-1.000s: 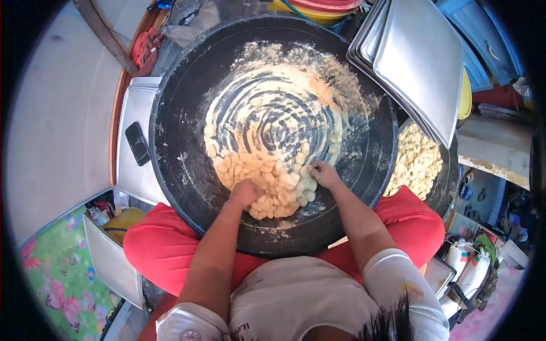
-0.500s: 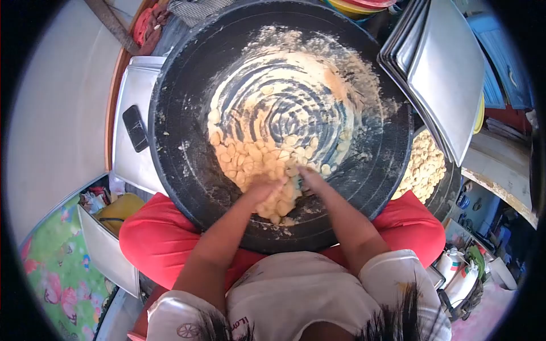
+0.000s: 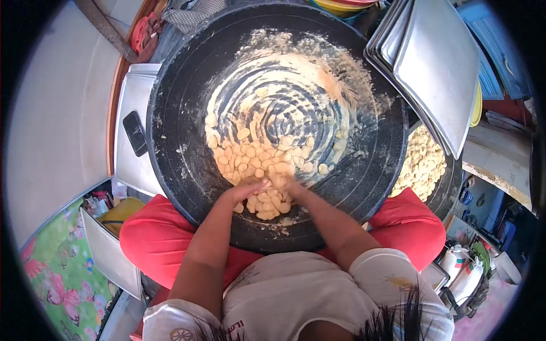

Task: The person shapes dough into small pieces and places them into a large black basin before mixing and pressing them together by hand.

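A wide black round basin (image 3: pixel 187 187) lies across my lap, its floor streaked with pale powder (image 3: pixel 296 65). Small flat dough pieces (image 3: pixel 244 161) are heaped in its near half. My left hand (image 3: pixel 249 190) rests at the left side of the heap, palm partly upward, its fingers apart and touching pieces. At the heap's right side is my right hand (image 3: pixel 288 184), blurred by motion. Its fingers are smeared, and whether they hold a piece cannot be seen.
A phone (image 3: pixel 135 133) lies on a metal tray (image 3: pixel 128 165) at the left. Stacked metal trays (image 3: pixel 438 68) lean over the basin's upper right edge. More dough pieces (image 3: pixel 421 162) fill a second dark container at the right. A blue crate (image 3: pixel 483 48) stands behind.
My left hand has moved a little left and its palm has turned upward. My right hand has shifted left and down, closer to the left one. Some pieces in the heap have moved.
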`<state>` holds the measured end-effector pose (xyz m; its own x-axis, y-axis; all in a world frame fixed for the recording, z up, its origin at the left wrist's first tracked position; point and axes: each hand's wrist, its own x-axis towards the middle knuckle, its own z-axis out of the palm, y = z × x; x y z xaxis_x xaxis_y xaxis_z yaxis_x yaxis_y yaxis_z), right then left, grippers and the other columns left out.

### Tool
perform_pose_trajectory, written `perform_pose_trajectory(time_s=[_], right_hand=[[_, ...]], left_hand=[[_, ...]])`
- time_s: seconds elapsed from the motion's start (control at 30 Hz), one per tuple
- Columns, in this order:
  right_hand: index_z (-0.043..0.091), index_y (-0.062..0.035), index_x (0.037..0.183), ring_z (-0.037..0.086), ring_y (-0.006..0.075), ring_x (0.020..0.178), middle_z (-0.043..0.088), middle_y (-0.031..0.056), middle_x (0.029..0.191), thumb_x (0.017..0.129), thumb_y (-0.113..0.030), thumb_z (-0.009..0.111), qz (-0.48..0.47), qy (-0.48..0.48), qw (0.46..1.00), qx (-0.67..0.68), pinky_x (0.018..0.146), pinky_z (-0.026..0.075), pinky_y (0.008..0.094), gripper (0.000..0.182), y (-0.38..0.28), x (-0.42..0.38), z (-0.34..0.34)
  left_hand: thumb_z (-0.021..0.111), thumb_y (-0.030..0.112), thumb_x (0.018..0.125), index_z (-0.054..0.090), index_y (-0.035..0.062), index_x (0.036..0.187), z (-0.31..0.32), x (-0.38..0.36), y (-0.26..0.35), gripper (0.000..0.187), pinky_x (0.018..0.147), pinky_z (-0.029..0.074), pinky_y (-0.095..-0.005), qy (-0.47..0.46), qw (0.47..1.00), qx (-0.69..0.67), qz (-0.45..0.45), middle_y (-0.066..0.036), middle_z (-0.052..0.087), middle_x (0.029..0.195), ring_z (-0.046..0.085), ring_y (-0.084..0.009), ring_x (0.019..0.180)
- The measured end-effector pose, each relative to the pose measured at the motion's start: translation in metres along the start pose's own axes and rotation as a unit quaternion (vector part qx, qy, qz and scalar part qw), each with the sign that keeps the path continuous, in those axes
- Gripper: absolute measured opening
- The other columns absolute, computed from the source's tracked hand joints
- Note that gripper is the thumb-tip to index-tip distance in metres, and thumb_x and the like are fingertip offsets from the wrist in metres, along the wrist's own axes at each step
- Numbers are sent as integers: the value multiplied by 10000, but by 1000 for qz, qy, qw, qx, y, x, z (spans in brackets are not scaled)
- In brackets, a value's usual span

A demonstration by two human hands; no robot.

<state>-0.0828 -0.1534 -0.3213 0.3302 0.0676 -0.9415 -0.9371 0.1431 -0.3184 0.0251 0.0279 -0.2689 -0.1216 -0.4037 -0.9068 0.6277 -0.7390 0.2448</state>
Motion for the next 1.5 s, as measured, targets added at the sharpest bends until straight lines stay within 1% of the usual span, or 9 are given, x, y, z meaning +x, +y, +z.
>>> perform_pose_trajectory(time_s=[0.1, 0.3, 0.53, 0.6, 0.97, 1.07, 1.13, 1.27, 1.5], right_hand=[[386, -51, 1307, 515, 266, 1106, 486, 165, 1257, 769, -604, 579, 88, -201, 971, 100, 803, 483, 411, 795, 33, 46, 5], [167, -97, 1380, 552, 297, 1058, 463, 122, 1250, 803, -333, 674, -44, -29, 977, 206, 786, 517, 435, 803, 17, 11, 32], [238, -35, 1336, 575, 274, 1004, 456, 155, 1250, 775, -350, 694, -27, -164, 936, 311, 739, 524, 413, 789, -9, -20, 18], [297, -14, 1306, 600, 265, 955, 504, 166, 1184, 796, -319, 674, 15, -46, 983, 176, 666, 541, 409, 704, -17, -16, 7], [540, -7, 1082, 628, 219, 866, 611, 123, 1032, 850, -213, 533, -240, 14, 933, 267, 821, 519, 357, 311, -53, -221, -232], [494, -68, 1182, 604, 251, 968, 604, 109, 1085, 895, -322, 475, -272, 98, 910, 298, 831, 506, 436, 384, -33, -276, -303], [308, -116, 1373, 530, 306, 1056, 439, 148, 1300, 844, -403, 551, -216, 326, 897, 204, 749, 505, 484, 650, -14, -293, -346], [373, -158, 1337, 543, 230, 889, 506, 93, 1212, 800, -393, 602, -127, 522, 842, 53, 691, 463, 373, 629, 1, -280, -384], [505, -49, 1222, 563, 202, 942, 574, 131, 1106, 794, -219, 645, -294, 145, 902, -282, 821, 436, 311, 481, -107, -209, -241]], left_hand=[[674, 646, 650, 216, 71, 1425, -10, 30, -34, 1069, 1036, 304, -399, 123, 991, -4, 55, -233, 282, 1409, 318, -302, 1289], [677, 568, 713, 128, -25, 1410, 5, 59, -43, 1067, 1005, 347, -381, 187, 981, 3, 51, -213, 258, 1420, 356, -291, 1269], [607, 593, 763, 183, 19, 1390, 17, 54, -22, 950, 874, 457, -419, 57, 991, -84, 89, -185, 405, 1330, 510, -305, 1122], [571, 547, 815, 329, 33, 1328, 54, -9, 34, 766, 795, 500, -395, 213, 975, -59, 33, -157, 517, 1221, 573, -268, 1027], [538, 326, 890, 409, 28, 1240, 243, -23, 200, 478, 731, 556, -317, -46, 917, -63, 391, -126, 619, 1017, 642, -209, 855], [530, 384, 889, 227, 70, 1389, 295, -31, 224, 664, 919, 447, -424, -160, 885, -49, 435, -190, 365, 1337, 411, -298, 1225], [563, 412, 861, 280, 86, 1381, 305, -8, 219, 676, 1002, 345, -449, 18, 863, 147, 482, -215, 373, 1326, 332, -338, 1277], [612, 454, 810, 459, 65, 1276, 240, 30, 175, 625, 1020, 300, -433, 84, 834, 304, 452, -223, 394, 1298, 360, -374, 1231], [673, 239, 789, 575, -14, 1097, 6, 58, 60, 410, 779, 470, -322, 346, 887, 21, 305, -165, 578, 1124, 566, -233, 982]])
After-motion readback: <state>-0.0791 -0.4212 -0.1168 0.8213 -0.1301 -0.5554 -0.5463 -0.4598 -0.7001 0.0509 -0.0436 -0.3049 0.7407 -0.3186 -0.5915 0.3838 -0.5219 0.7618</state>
